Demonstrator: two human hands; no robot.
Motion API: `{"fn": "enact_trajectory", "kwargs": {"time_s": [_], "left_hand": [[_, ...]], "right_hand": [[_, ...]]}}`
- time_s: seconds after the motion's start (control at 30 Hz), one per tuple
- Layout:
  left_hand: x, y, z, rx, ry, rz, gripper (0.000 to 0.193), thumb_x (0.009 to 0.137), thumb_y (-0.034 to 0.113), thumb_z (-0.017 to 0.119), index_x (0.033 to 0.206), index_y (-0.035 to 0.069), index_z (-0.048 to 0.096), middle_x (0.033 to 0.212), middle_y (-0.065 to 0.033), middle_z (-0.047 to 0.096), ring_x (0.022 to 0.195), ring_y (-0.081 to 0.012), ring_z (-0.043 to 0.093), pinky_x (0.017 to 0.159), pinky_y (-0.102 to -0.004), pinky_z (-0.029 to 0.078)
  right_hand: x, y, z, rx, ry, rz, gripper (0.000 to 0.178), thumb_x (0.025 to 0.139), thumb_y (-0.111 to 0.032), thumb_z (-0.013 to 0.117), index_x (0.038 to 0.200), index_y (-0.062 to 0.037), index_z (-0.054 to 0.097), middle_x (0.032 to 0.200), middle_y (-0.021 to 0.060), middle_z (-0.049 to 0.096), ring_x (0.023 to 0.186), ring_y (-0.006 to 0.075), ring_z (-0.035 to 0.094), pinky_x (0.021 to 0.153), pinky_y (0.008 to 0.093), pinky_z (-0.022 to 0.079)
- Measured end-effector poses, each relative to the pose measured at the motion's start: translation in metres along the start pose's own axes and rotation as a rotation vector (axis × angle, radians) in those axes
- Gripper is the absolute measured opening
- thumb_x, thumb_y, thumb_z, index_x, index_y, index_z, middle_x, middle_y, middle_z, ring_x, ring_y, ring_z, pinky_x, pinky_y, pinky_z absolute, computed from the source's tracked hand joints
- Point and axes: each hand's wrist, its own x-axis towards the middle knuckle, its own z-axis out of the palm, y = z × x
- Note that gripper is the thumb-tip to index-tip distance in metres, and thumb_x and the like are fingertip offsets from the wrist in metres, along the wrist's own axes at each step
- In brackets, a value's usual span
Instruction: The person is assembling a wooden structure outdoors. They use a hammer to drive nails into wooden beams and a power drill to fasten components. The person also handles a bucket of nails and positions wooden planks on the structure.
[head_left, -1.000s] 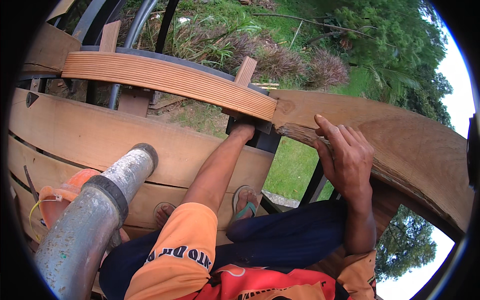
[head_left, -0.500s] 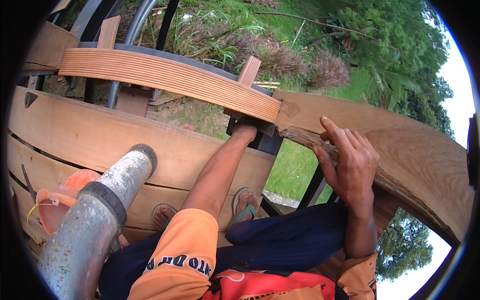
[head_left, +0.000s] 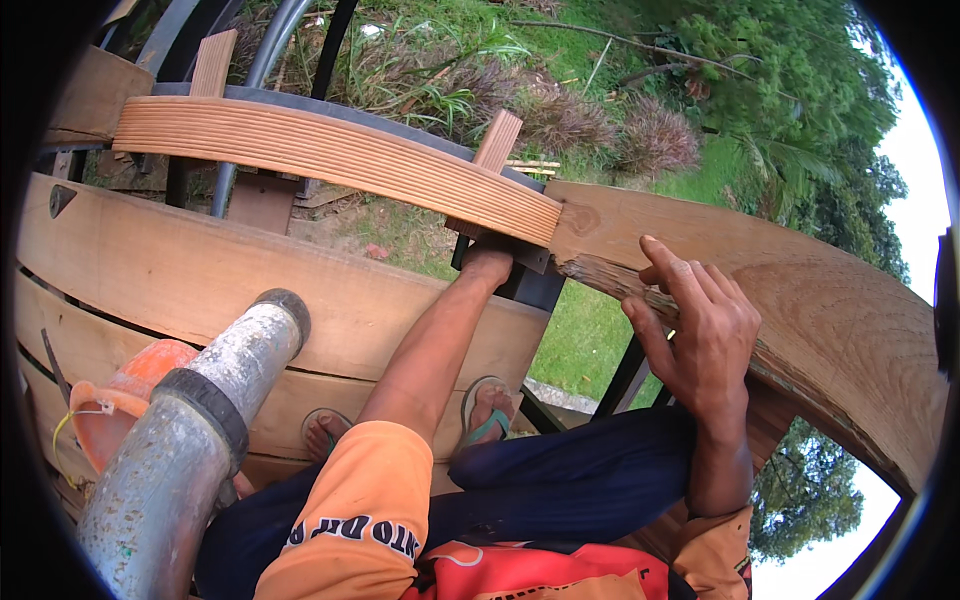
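Observation:
My left hand [head_left: 487, 262] reaches beneath the right end of a grooved wooden board [head_left: 335, 158]. Its fingers are hidden under that board, next to a dark metal plate [head_left: 532, 257], so what they grip does not show. My right hand [head_left: 705, 325] is open, thumb and fingers apart and slightly bent. It is at the rough, splintered lower edge of a wide plank [head_left: 830, 270]; whether it touches the wood I cannot tell. The grooved board butts against this plank. Two short wooden pieces, one at the left [head_left: 213, 65] and one at the right [head_left: 497, 142], stick up behind the board.
A worn metal pipe [head_left: 170, 490] with black collars rises at the lower left, beside an orange hard hat [head_left: 125, 395]. Wooden planks [head_left: 200, 255] with gaps lie under my sandalled feet [head_left: 490, 410]. Dark metal bars stand beyond, over grass [head_left: 590, 330] and shrubs.
My right thumb has shifted very slightly outward, and the view has moved a touch. My left hand stays under the grooved board.

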Motion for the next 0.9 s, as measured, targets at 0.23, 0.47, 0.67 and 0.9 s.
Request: {"fn": "enact_trajectory", "kwargs": {"time_s": [0.23,0.47,0.67,0.9], "left_hand": [[0.011,-0.010,0.015,0.077,0.025,0.051,0.040,0.096,0.013,0.052,0.135,0.005,0.059,0.139,-0.0194,0.059,0.124,-0.0370,0.061,0.097,-0.0480,0.055],[-0.005,0.001,-0.003,0.046,-0.032,0.025,0.043,0.088,0.005,0.055,0.131,0.000,0.062,0.137,-0.0233,0.059,0.125,-0.0379,0.059,0.104,-0.0442,0.050],[-0.002,-0.001,-0.003,0.123,-0.183,0.055,0.045,0.091,0.010,0.054,0.135,0.001,0.059,0.140,-0.0228,0.057,0.127,-0.0373,0.058,0.105,-0.0442,0.050],[-0.001,-0.001,0.009,0.111,0.052,0.022,0.046,0.086,0.014,0.070,0.131,0.007,0.065,0.138,-0.0166,0.061,0.126,-0.0339,0.060,0.098,-0.0431,0.055]], "right_hand": [[0.000,0.001,0.000,0.022,0.006,-0.003,0.053,0.079,-0.026,0.081,0.128,-0.0133,0.064,0.087,0.0001,0.069,0.078,0.0209,0.065,0.067,0.0353,0.048],[0.000,0.000,-0.004,0.059,-0.056,0.036,0.055,0.078,-0.017,0.080,0.130,-0.0088,0.064,0.092,0.0045,0.072,0.082,0.0254,0.066,0.073,0.0384,0.051],[0.002,0.000,-0.003,0.068,-0.056,0.030,0.055,0.078,-0.017,0.080,0.130,-0.0086,0.064,0.092,0.0043,0.072,0.081,0.0253,0.066,0.073,0.0383,0.050],[0.002,-0.001,-0.003,0.057,-0.048,0.035,0.056,0.077,-0.017,0.081,0.130,-0.0092,0.064,0.091,0.0035,0.072,0.081,0.0247,0.066,0.072,0.0380,0.050]]}}
